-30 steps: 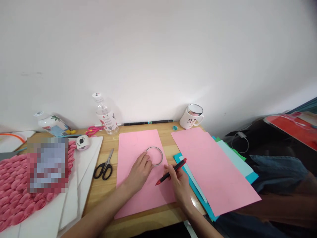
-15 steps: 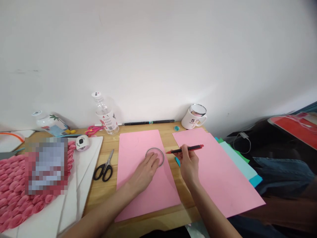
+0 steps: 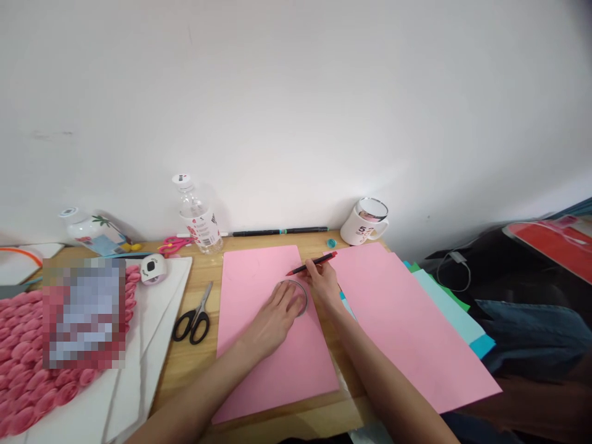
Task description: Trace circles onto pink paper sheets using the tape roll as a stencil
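A pink sheet of paper [image 3: 259, 345] lies on the wooden desk in front of me. On it rests a thin metal ring [image 3: 301, 295]. My left hand [image 3: 276, 314] lies flat over the ring, fingers stretched out, pressing it to the paper. My right hand [image 3: 321, 283] is closed on a red and black pen [image 3: 311, 264], whose red tip points left just above the ring's far edge.
A second pink sheet [image 3: 407, 320] covers blue and green sheets at right. Black scissors [image 3: 193, 314], a white punch [image 3: 153, 269], a plastic bottle [image 3: 198, 216], a white mug [image 3: 365, 223], a black pen [image 3: 277, 232] and pink paper roses [image 3: 18, 376] surround the work.
My right hand has carried the pen from the near right side up and over to the ring's far edge. My left hand slid further onto the ring.
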The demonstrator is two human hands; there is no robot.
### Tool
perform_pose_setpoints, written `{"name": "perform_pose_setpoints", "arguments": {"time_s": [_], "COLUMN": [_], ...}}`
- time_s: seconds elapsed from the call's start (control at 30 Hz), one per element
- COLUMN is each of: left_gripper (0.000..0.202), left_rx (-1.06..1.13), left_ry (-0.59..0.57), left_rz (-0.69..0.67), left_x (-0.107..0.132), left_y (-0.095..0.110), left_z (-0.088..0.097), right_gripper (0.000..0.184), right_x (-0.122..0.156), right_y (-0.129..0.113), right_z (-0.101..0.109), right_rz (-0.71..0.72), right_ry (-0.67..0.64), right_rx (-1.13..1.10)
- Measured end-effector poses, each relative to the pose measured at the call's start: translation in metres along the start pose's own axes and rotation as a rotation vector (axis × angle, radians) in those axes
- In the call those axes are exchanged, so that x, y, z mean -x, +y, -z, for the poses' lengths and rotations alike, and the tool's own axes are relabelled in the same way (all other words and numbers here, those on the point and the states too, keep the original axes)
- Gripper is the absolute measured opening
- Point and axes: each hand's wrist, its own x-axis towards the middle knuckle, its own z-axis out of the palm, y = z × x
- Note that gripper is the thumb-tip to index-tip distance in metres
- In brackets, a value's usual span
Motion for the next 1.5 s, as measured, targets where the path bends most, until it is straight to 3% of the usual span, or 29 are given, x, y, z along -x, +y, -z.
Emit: {"name": "perform_pose_setpoints", "arguments": {"time_s": [0.2, 0.37, 0.77, 0.97, 1.2, 1.5], "left_gripper": [0.052, 0.05, 0.046, 0.047, 0.043, 0.043], "left_rx": [-0.03, 0.024, -0.005, -0.011, -0.041, -0.056], "left_ry": [-0.066, -0.024, -0.029, -0.024, -0.037, -0.044], "left_rz": [-0.015, 0.013, -0.02, -0.017, -0.021, -0.064], "left_x": [-0.003, -0.004, -0.008, -0.01, -0.012, -0.015], "left_y": [0.002, 0.003, 0.004, 0.006, 0.007, 0.004], "left_z": [0.0, 0.007, 0.015, 0.021, 0.027, 0.03], "right_gripper": [0.031, 0.03, 0.02, 0.016, 0.018, 0.023], "right_x": [-0.009, -0.015, -0.023, -0.031, -0.039, -0.015], "right_y": [-0.002, -0.003, -0.014, -0.016, -0.008, -0.012], "right_z": [-0.003, -0.009, -0.015, -0.011, 0.009, 0.039], "right_rz": [0.069, 0.079, 0.06, 0.066, 0.086, 0.1], "right_ry": [-0.106, -0.158, -0.281, -0.256, -0.184, -0.017], "right_rx": [0.197, 0.288, 0.317, 0.363, 0.37, 0.342]}}
